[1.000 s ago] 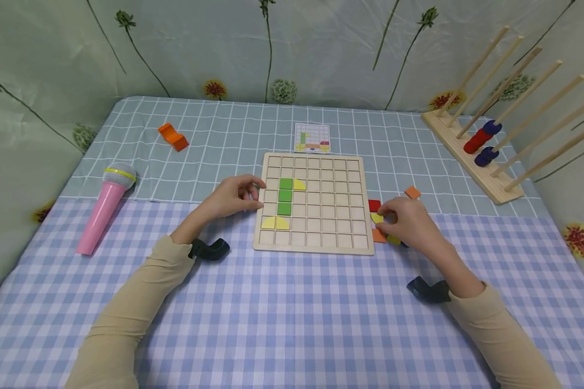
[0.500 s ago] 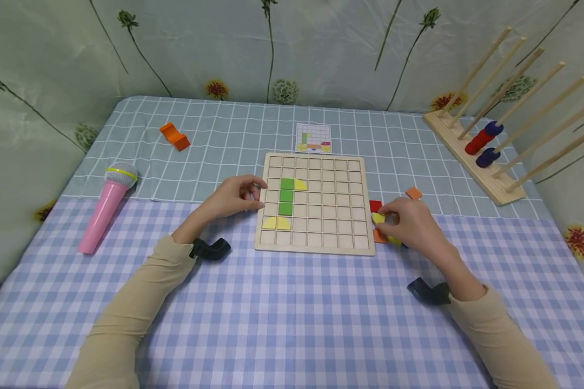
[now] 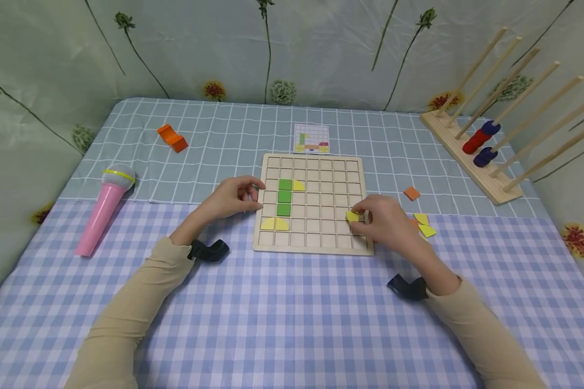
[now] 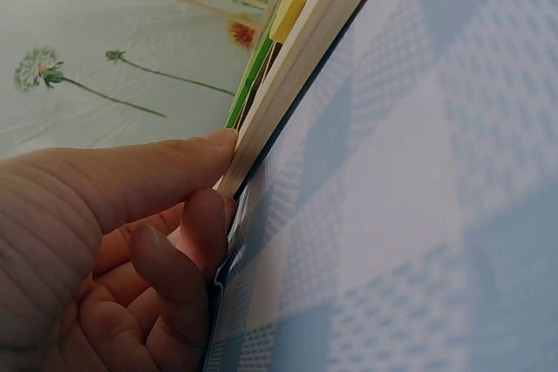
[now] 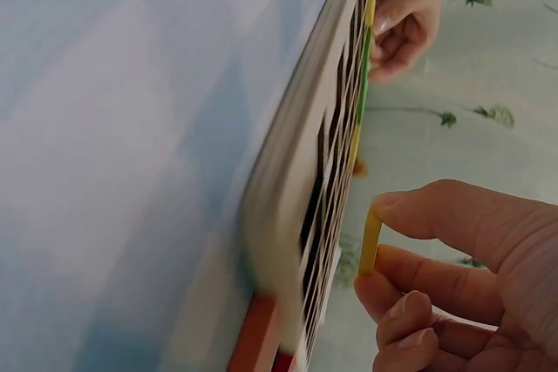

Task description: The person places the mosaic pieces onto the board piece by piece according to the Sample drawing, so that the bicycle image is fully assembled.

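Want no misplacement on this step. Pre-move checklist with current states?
1. Held yellow tile secure in the right hand: ok, pinched between thumb and fingers.
2. Tile lifted clear of the wooden board: ok, the right wrist view shows a gap.
3. Left hand on the board: ok, touching its left edge.
4. Printed card uncovered: ok, lying just beyond the board's far edge.
5. Tile orientation matches the card: cannot tell, print too small.
6. Orange tile by the right hand fully visible: not ok, partly hidden in the head view.
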Motion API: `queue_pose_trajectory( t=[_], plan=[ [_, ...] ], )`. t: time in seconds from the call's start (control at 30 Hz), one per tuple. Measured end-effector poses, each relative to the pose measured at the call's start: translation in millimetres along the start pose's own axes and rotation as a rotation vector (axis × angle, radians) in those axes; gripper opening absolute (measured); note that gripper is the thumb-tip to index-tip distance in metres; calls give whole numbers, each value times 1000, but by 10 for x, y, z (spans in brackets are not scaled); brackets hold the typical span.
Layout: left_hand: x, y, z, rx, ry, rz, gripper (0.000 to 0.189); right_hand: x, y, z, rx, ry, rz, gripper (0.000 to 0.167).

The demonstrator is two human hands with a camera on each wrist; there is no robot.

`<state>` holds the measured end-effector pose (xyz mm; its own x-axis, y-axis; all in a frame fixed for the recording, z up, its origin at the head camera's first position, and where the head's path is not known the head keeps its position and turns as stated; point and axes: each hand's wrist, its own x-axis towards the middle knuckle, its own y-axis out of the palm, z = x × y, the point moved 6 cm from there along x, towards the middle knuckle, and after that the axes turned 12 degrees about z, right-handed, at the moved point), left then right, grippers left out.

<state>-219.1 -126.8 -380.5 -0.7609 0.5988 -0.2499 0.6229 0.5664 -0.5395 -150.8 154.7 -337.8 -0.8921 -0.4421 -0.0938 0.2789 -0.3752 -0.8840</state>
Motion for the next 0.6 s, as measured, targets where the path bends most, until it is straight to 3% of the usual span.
queue_pose_trajectory(
  t=[0.4,0.6],
  plan=[
    [9,10,-1,-10,18,8,40,210,169,449,11,-28,76,21],
    [-8,-6,-26,-15,6,9,39,310,287,692,-14,-101,105,20]
  ],
)
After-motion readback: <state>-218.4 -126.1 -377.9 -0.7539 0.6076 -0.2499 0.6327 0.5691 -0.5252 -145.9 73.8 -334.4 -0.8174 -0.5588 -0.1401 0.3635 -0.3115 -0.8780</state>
